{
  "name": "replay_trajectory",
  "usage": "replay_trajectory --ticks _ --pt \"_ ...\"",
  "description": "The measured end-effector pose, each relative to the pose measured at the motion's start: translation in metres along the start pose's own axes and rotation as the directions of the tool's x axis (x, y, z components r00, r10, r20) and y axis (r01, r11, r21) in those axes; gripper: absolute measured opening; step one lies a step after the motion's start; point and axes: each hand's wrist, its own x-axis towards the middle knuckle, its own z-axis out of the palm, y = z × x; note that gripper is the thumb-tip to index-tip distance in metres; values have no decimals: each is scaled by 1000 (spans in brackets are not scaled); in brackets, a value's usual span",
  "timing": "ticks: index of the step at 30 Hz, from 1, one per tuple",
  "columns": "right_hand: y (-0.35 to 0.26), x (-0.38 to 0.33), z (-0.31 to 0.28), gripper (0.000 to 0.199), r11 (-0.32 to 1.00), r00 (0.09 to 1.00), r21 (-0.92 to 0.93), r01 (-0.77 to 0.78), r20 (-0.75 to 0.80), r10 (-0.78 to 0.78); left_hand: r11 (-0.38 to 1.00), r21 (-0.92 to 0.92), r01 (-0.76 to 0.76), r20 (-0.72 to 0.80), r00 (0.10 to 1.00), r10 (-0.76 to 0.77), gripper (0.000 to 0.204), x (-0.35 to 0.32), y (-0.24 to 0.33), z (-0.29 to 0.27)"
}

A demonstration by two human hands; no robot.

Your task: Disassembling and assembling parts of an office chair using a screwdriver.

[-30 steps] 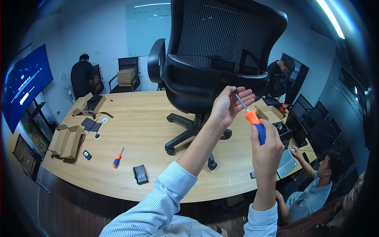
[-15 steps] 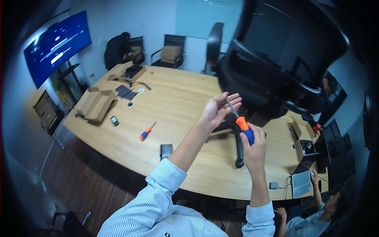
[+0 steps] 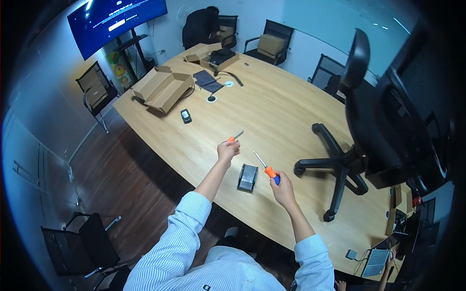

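My left hand (image 3: 228, 150) is closed around an orange-handled screwdriver (image 3: 231, 139) over the table, its metal shaft pointing away to the right. In my right hand (image 3: 283, 189) is a second screwdriver (image 3: 270, 171), orange and blue, gripped by the handle with its shaft aimed up and left. A dark rectangular case (image 3: 248, 177) lies on the wooden table between my two forearms. To the right, a black office chair (image 3: 403, 106) stands on the tabletop on its star-shaped base (image 3: 337, 165).
Open cardboard boxes (image 3: 165, 92) and a dark pouch (image 3: 208, 81) lie toward the far left. A small black device (image 3: 186, 116) sits nearer. A laptop (image 3: 375, 263) with another person's hand (image 3: 390, 258) is at the near right. Someone in black (image 3: 200, 28) bends over beyond the table.
My left hand has left the first screwdriver's tip and taken the second one off the table. My right hand moved lower and left, still holding its screwdriver. The view swung left.
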Motion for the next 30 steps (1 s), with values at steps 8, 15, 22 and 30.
replay_trajectory --ticks 8,15,22,30 --pt "4 12 46 30 998 995 23 -58 87 56 578 814 64 -320 879 353 13 24 -73 -102" --pt "11 23 77 31 994 977 28 -106 190 99 565 824 43 -313 866 390 12 27 -85 -111" --pt "12 24 93 30 992 962 8 -124 247 118 598 799 60 -338 867 366 18 28 -80 -111" --pt "5 -3 42 28 980 990 151 -133 66 124 611 783 116 -372 875 311 36 32 -90 -127"
